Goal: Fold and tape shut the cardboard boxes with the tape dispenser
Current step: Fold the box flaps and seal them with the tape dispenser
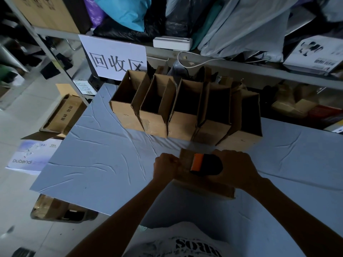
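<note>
A small closed cardboard box point(187, 158) sits on the blue-grey table in front of me. My left hand point(165, 167) grips its left side with curled fingers. My right hand point(235, 167) holds the black and orange tape dispenser point(204, 165) pressed on top of the box. The near part of the box point(207, 190) lies in shadow under my wrists. Behind it stands a row of several open cardboard boxes point(157, 108) with their flaps up.
The table point(96, 154) carries a wrinkled blue-grey cover. Metal shelving point(241, 68) behind holds bags, a white device point(172, 43) and a paper sign point(115, 56). More cardboard boxes point(63, 115) and a white carton point(29, 156) lie on the floor at left.
</note>
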A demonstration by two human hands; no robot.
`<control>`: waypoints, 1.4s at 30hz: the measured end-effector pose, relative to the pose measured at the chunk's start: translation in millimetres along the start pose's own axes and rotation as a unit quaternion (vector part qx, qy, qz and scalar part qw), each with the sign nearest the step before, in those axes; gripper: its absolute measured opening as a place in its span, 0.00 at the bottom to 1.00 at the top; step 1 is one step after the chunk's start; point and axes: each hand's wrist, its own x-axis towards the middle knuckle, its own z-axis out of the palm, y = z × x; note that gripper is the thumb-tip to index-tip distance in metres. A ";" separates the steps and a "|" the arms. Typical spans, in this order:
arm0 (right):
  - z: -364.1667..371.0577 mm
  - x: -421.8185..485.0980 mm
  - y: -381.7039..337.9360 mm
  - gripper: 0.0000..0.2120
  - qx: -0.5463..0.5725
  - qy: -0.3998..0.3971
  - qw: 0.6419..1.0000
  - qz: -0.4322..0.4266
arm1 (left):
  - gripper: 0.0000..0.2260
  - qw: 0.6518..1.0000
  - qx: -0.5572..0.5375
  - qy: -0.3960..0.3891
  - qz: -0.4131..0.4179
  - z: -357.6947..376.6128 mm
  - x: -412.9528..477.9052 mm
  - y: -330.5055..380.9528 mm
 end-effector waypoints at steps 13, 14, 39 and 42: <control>-17.9 54.4 -64.5 0.34 0.051 -0.009 0.997 -0.050 | 0.07 0.995 0.057 0.064 -0.047 -63.0 21.9 -15.1; -18.2 52.1 -60.4 0.35 0.059 -0.009 0.997 -0.043 | 0.07 0.995 0.062 0.067 -0.044 -61.9 22.3 -14.9; 25.6 -9.4 25.1 0.26 0.150 0.008 0.988 -0.018 | 0.10 0.980 0.124 0.139 -0.067 -70.5 27.0 -26.7; 29.0 6.1 18.6 0.30 0.155 0.026 0.987 -0.022 | 0.15 0.963 0.168 0.210 -0.013 -69.4 24.5 -23.4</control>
